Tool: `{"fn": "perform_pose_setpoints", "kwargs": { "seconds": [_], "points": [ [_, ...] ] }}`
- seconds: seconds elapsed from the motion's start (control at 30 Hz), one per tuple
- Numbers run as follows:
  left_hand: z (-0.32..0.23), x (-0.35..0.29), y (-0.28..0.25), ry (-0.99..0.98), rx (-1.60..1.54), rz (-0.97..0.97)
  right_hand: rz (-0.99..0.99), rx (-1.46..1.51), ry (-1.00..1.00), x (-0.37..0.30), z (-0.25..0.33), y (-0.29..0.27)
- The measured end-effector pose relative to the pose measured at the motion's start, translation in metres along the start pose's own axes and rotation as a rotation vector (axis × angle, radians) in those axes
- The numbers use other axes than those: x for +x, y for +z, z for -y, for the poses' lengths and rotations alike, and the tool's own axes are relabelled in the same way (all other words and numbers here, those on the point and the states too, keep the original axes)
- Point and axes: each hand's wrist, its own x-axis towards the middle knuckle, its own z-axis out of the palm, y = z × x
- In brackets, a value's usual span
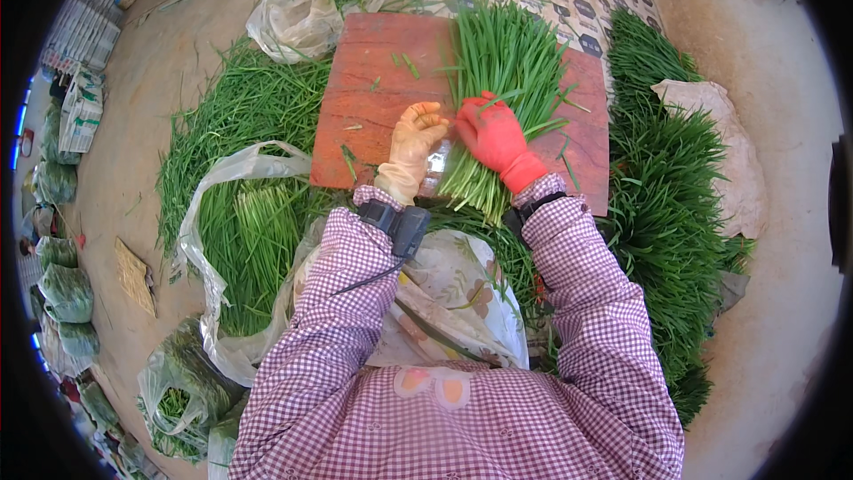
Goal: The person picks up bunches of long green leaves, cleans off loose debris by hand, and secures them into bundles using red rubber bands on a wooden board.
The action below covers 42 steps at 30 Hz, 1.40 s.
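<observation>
A thick bunch of garlic chives (511, 49) lies on a reddish board (391, 62), green tips away from me and pale stems toward me. My right hand (498, 138), in a red glove, is closed over the bunch's stem part. Just left of the bunch is my left hand (413, 147), in a cream glove with orange-stained fingertips. Its fingers are curled together; whatever they pinch, if anything, is too small to make out. Something shiny and clear (437, 163) shows between that hand and the stems. Loose bits of leaf (410, 67) are scattered on the board.
Loose chives (231, 107) are heaped left of the board, with an open plastic bag (213, 293) of chives nearer me. A long pile of chives (662, 187) lines the right side beside a pale sack (724, 151). Another clear bag (311, 4) lies beyond the board.
</observation>
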Motion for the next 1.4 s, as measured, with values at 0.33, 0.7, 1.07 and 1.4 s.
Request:
{"fn": "perform_pose_setpoints", "kwargs": {
  "seconds": [0.33,0.7,1.07,1.4],
  "points": [
    [0.008,0.001,0.009,0.081,0.186,-0.051,-0.007,0.021,0.005,0.000,-0.001,0.002],
    [0.012,-0.003,0.012,0.152,0.204,-0.077,-0.085,-0.017,-0.013,0.000,-0.001,0.007],
    [0.015,-0.004,0.012,0.075,0.064,-0.010,-0.012,0.029,0.044,0.000,0.001,0.005],
    [0.016,-0.004,0.014,0.075,0.079,-0.041,-0.069,0.035,0.052,-0.002,-0.001,0.007]
  ]
}}
